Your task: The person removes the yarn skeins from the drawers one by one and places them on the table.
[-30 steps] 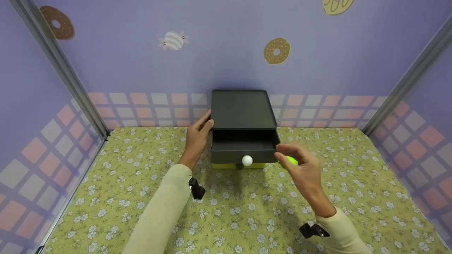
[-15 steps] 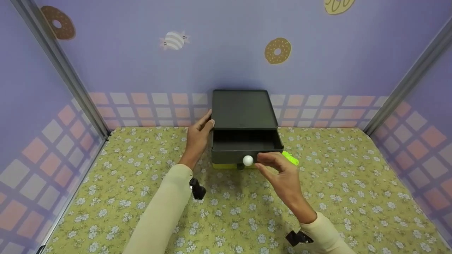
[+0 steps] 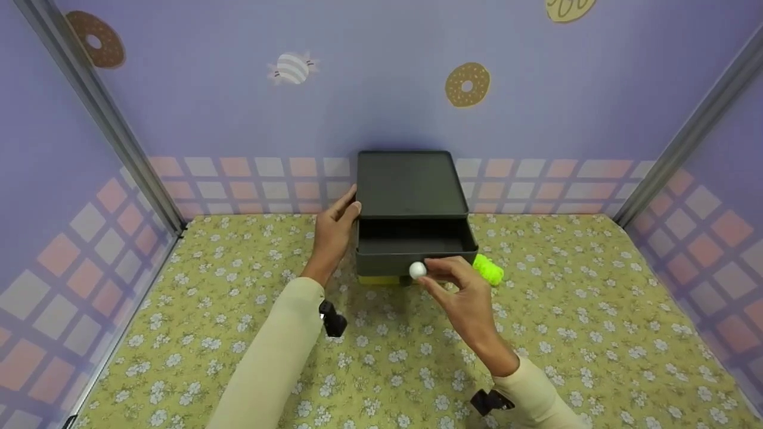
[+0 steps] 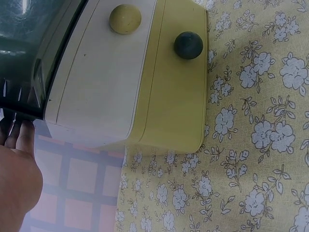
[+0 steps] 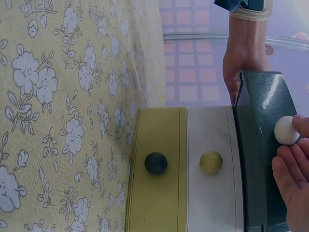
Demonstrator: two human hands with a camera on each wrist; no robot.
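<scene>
A small drawer cabinet point(image 3: 411, 182) with a dark top stands against the back wall. Its dark green top drawer point(image 3: 381, 264) is pulled out and looks empty inside. On that drawer's front is a round white knob point(image 3: 417, 270), which my right hand point(image 3: 468, 301) pinches between thumb and fingers. My left hand point(image 3: 334, 235) rests against the cabinet's left side near the top, fingers fairly straight and thumb at the edge. Below, in the left wrist view, are a white drawer point(image 4: 96, 72) with a yellow knob point(image 4: 125, 19) and a yellow drawer point(image 4: 176, 96) with a dark knob point(image 4: 188, 45), both pushed in.
A bright yellow-green fluffy object point(image 3: 489, 271) lies on the table just right of the cabinet. A flowered cloth point(image 3: 381, 369) covers the table. Purple walls point(image 3: 381, 107) with printed sweets and checks rise behind and on both sides.
My right hand has moved left from the drawer's right corner to the white knob and taken hold of it. The left hand and the drawer have stayed where they were.
</scene>
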